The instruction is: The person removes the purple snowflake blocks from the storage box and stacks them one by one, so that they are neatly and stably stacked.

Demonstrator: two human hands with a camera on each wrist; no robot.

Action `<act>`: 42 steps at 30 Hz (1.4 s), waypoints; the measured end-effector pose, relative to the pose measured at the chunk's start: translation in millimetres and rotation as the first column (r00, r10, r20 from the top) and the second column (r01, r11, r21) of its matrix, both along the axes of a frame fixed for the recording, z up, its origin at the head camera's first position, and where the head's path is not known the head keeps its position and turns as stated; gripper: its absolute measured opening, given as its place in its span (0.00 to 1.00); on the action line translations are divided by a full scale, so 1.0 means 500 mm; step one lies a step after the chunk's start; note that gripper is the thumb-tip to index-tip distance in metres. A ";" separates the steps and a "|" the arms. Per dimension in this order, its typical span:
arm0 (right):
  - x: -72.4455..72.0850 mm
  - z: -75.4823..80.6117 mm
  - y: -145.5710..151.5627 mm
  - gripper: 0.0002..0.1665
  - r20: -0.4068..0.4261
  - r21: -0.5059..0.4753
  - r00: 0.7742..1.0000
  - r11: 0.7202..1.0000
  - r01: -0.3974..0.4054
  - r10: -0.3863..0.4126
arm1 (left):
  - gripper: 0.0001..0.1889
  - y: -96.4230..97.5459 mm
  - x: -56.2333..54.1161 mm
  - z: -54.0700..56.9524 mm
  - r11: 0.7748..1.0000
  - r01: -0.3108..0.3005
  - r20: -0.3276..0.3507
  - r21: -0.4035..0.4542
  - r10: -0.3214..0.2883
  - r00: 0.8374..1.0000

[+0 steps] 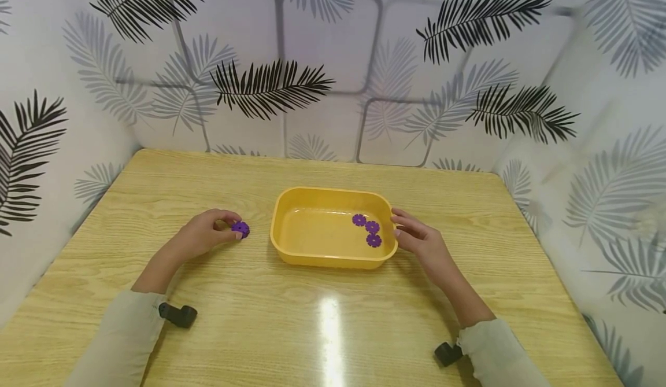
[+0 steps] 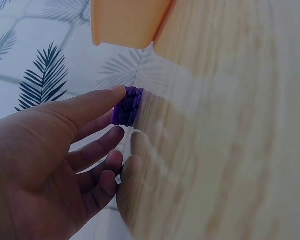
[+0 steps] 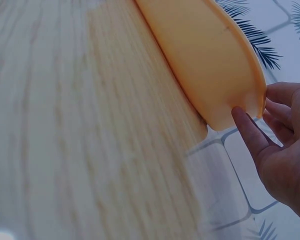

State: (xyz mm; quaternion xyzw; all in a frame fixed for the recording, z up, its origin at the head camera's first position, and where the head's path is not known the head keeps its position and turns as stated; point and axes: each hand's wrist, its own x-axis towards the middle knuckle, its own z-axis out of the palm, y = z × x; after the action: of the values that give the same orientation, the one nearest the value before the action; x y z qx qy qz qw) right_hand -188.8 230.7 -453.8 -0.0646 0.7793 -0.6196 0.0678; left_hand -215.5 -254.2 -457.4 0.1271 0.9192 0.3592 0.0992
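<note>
My left hand (image 1: 205, 233) is left of the yellow bin, low over the table. Its thumb and index finger pinch a small stack of purple notched discs (image 1: 240, 229); in the left wrist view the stack (image 2: 128, 106) shows several layers at the tabletop, with the other fingers loosely bent below. The yellow bin (image 1: 333, 261) stands upright mid-table, with three purple notched discs (image 1: 372, 227) lying flat in its right part. At the bin's right end, my right hand (image 1: 424, 245) touches the outer wall with fairly straight fingers, the thumb (image 3: 247, 127) against the side.
The wood-grain table (image 1: 250, 323) runs back to a wall covering (image 1: 333, 126) with leaf prints, which also rises at both sides. Dark wrist devices (image 1: 179, 314) sit at both cuffs. Light glares off the table's front middle.
</note>
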 end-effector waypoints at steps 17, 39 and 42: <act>0.002 0.003 -0.001 0.31 0.002 0.007 1.000 1.000 -0.005 0.005 | 0.24 -0.003 0.002 0.001 1.000 0.022 -0.002 0.004 -0.022 1.000; 0.000 -0.001 0.001 0.30 0.003 -0.008 1.000 1.000 0.001 -0.001 | 0.30 0.005 -0.005 0.048 0.999 0.013 -0.017 0.050 -0.012 1.000; -0.002 -0.001 0.002 0.31 0.000 -0.005 1.000 1.000 -0.003 0.003 | 0.30 0.029 -0.013 0.075 0.998 0.025 -0.050 0.051 -0.023 0.998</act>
State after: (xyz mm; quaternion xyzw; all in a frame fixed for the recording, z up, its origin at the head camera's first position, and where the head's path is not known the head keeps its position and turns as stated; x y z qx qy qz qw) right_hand -189.6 231.6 -454.5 -0.0658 0.7776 -0.6216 0.0683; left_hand -221.8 -239.6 -419.9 0.1494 0.9103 0.3783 0.0774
